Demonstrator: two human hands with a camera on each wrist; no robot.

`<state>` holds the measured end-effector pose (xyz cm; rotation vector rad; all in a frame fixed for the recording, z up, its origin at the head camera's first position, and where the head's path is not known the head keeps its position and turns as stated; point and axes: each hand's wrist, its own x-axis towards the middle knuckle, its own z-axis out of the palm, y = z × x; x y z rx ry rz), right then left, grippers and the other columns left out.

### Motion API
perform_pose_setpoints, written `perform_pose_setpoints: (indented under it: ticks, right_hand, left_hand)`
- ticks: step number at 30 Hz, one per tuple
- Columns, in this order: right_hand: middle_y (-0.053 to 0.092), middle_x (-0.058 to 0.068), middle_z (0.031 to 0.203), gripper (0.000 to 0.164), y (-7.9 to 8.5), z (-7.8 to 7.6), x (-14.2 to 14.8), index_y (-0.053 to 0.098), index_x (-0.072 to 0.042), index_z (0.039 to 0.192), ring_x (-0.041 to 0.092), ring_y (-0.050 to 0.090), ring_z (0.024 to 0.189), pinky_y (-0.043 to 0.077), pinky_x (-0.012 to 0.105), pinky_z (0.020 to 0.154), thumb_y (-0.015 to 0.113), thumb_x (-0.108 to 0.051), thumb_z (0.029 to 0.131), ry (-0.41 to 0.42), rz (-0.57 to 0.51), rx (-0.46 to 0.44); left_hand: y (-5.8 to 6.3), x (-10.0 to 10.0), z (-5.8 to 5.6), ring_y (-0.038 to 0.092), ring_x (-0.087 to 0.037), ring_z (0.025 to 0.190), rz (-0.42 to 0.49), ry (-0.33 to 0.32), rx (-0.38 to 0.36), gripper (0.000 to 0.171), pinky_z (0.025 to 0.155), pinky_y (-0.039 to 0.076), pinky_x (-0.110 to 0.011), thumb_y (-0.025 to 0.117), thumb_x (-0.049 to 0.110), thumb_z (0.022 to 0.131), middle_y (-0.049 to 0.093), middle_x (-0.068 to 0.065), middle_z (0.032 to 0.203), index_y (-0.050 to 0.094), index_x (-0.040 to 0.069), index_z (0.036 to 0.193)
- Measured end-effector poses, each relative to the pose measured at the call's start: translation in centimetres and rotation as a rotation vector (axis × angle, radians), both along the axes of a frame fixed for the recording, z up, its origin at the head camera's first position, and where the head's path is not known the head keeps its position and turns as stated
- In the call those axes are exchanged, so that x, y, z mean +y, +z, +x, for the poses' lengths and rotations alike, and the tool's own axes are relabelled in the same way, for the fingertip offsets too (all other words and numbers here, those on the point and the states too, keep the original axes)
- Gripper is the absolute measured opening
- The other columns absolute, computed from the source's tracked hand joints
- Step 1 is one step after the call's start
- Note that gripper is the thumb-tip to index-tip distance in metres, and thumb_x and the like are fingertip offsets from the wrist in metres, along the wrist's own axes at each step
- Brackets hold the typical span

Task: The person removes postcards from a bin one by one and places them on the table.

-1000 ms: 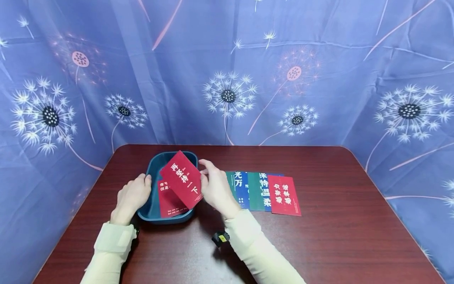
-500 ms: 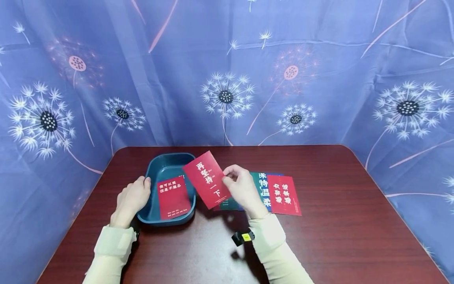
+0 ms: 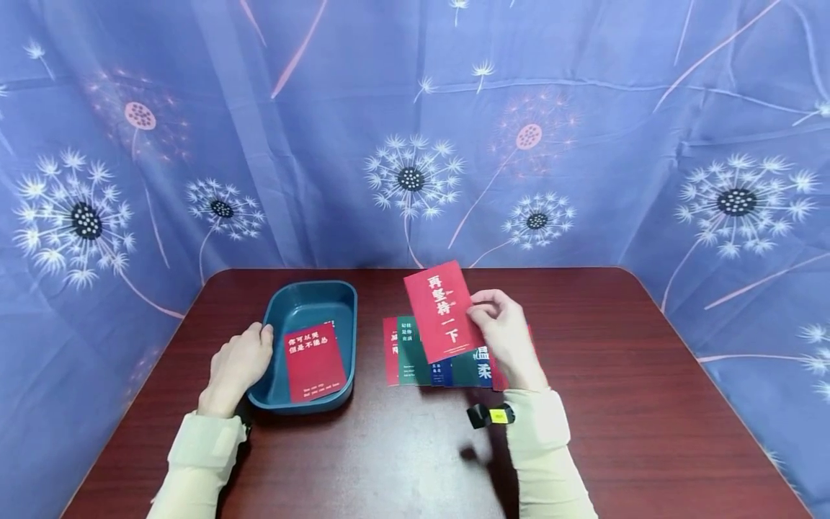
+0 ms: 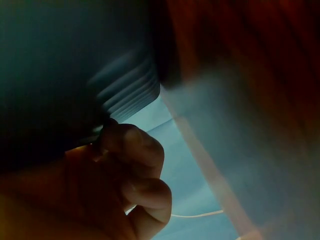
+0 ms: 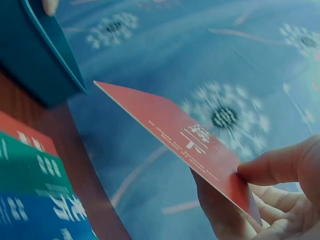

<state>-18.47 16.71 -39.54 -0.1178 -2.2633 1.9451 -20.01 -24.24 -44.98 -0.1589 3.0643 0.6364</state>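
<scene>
My right hand [image 3: 510,337] pinches a red card [image 3: 436,306] with white characters by its right edge. In the head view the card is held up over a row of overlapping cards, covering part of them. The right wrist view shows the thumb [image 5: 275,167] on the card's printed face and fingers behind it. My left hand [image 3: 238,360] grips the left rim of a dark teal bin [image 3: 311,308]. Inside that bin lies another red card [image 3: 314,367], with a bit of a further card peeking out at its top corner.
The row on the brown table [image 3: 616,346] has a red card [image 3: 390,360] at its left end, a green card [image 3: 406,360] and blue and green ones beyond. Behind the table hangs a blue dandelion-print cloth [image 3: 311,144].
The right hand has carried the red card from over the bin rightward to above the row of cards. The left hand has stayed at the bin's rim.
</scene>
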Motion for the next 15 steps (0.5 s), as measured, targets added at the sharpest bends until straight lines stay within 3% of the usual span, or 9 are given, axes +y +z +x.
perform_pose_setpoints:
  ticks: [10,15]
  right_hand:
    - [0.068,0.004,0.079,0.019,-0.2,0.3,5.1,0.056,0.005,0.112,0.01,0.063,0.063,0.052,0.025,0.057,0.059,-0.002,0.094,-0.168,0.002,-0.035]
    - [0.068,0.004,0.08,0.02,-0.8,0.3,6.8,0.055,0.004,0.113,0.01,0.063,0.064,0.051,0.025,0.058,0.058,-0.002,0.094,-0.214,0.014,-0.057]
  left_hand:
    - [0.0,-0.1,0.0,0.059,-0.042,0.081,0.005,-0.002,-0.013,0.047,0.07,0.046,-0.058,0.03,0.038,0.105,0.06,-0.028,0.096,0.052,-0.002,0.115]
    - [0.1,-0.1,-0.1,0.059,-0.043,0.082,0.003,-0.004,-0.012,0.048,0.071,0.046,-0.059,0.03,0.038,0.106,0.059,-0.029,0.098,0.052,-0.003,0.116]
